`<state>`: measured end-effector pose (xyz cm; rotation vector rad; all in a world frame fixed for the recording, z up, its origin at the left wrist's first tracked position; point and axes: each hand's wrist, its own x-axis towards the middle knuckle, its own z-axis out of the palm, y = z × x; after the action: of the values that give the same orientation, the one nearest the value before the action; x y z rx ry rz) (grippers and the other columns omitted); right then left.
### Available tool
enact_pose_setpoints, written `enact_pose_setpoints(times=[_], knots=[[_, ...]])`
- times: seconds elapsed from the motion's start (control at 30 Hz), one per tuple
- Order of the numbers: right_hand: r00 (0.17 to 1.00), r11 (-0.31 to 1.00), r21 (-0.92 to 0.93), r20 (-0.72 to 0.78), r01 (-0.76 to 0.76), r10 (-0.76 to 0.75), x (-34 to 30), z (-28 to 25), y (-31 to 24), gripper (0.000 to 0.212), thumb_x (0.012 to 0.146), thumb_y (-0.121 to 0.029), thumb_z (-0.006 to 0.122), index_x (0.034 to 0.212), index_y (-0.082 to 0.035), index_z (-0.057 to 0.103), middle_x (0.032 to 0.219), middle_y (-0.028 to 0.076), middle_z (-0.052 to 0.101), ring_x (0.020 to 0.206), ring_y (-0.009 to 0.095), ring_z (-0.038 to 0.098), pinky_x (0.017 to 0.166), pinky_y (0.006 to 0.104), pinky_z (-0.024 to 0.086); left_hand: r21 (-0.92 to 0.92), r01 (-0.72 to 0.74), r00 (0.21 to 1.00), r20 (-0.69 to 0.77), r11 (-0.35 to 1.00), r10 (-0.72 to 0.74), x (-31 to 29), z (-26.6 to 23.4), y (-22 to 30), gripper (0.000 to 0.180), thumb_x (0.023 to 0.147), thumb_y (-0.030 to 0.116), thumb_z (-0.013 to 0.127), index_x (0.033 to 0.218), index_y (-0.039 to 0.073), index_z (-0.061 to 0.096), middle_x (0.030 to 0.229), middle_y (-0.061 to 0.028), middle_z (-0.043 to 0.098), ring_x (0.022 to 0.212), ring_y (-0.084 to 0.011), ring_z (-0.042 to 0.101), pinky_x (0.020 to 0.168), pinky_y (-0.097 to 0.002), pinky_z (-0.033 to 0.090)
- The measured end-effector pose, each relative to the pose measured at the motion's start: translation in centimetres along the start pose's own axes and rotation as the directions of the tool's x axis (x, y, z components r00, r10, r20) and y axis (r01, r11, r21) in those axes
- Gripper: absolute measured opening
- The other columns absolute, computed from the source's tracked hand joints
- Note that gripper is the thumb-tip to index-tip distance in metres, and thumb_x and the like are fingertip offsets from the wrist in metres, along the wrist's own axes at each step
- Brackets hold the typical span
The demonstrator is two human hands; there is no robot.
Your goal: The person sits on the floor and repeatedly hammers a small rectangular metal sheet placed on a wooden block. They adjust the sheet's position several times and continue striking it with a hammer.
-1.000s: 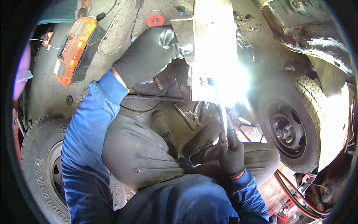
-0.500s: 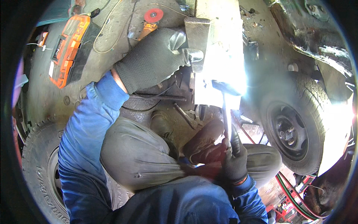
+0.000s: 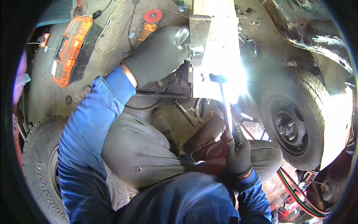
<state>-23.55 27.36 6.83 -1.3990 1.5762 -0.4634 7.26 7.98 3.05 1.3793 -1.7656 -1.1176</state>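
My left hand (image 3: pixel 164 56), in a black work glove, is closed on a flat dark metal piece (image 3: pixel 200 31). The thumb lies across its front face; the other fingers are mostly hidden. That piece stands against the left side of a long, brightly lit pale beam (image 3: pixel 222 22). In my right hand (image 3: pixel 238 155), also gloved, is a hammer, gripped low on its shiny handle (image 3: pixel 226 106). The hammer head (image 3: pixel 218 78) is over the beam's near end, just below the metal piece and apart from my left hand. Glare washes out the beam's surface.
An orange and black toolbox (image 3: pixel 72 50) and an angle grinder with a red disc (image 3: pixel 151 24) lie on the floor, far left. Tyres flank me at left (image 3: pixel 41 164) and right (image 3: pixel 311 100). Locking pliers (image 3: pixel 186 114) lie before my legs. Red and green hoses (image 3: pixel 294 190) run at lower right.
The hammer head has moved slightly left and away from me over the beam. My left hand and the metal piece have shifted a little to the right. The whole view has moved slightly.
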Motion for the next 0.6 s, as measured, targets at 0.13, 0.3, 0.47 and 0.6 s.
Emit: enact_pose_setpoints(times=[0.13,0.3,0.47,0.6], knots=[[1.000,1.000,0.010,-0.006,0.012,-0.012,0.4,-2.1,-2.3,0.052,0.110,0.000,0.054,0.162,-0.001,0.049,0.097,0.002,0.065,0.085,0.007,0.056,0.076,0.0241,0.050,0.081,-0.002,1.000,0.003,0.997,0.001,0.2,0.7,0.4,0.034,0.104,0.030,0.077,0.093,0.001,0.065,0.073,-0.0039,0.056,0.071,-0.0118,0.057,0.073,-0.0360,0.055],[0.984,0.984,-0.077,-0.058,0.163,-0.167,0.1,-7.4,-8.8,0.058,0.110,-0.002,0.046,0.167,-0.002,0.042,0.090,0.002,0.061,0.077,0.009,0.054,0.070,0.0249,0.049,0.027,-0.064,0.995,0.083,0.998,0.061,-0.2,0.9,0.8,0.033,0.108,0.022,0.071,0.130,-0.001,0.067,0.116,-0.0151,0.078,0.102,-0.0155,0.069,0.094,-0.0357,0.055],[0.934,0.911,-0.239,-0.036,0.337,-0.355,-0.6,-9.0,-12.9,0.071,0.096,0.009,0.046,0.166,-0.002,0.044,0.087,0.008,0.062,0.075,0.013,0.057,0.072,0.0271,0.052,0.004,0.140,0.980,0.142,0.990,-0.139,-0.9,1.3,2.3,0.033,0.106,0.020,0.071,0.131,-0.002,0.070,0.119,-0.0133,0.079,0.107,-0.0173,0.072,0.098,-0.0362,0.054],[0.908,0.849,-0.338,0.045,0.407,-0.417,-0.6,-8.9,-14.1,0.074,0.092,0.014,0.046,0.164,-0.003,0.048,0.097,0.012,0.068,0.079,0.013,0.060,0.078,0.0262,0.053,0.070,0.074,0.989,0.122,0.995,-0.082,-1.2,1.5,3.2,0.036,0.105,0.022,0.071,0.128,-0.005,0.071,0.117,-0.0188,0.079,0.106,-0.0251,0.073,0.099,-0.0383,0.054]])
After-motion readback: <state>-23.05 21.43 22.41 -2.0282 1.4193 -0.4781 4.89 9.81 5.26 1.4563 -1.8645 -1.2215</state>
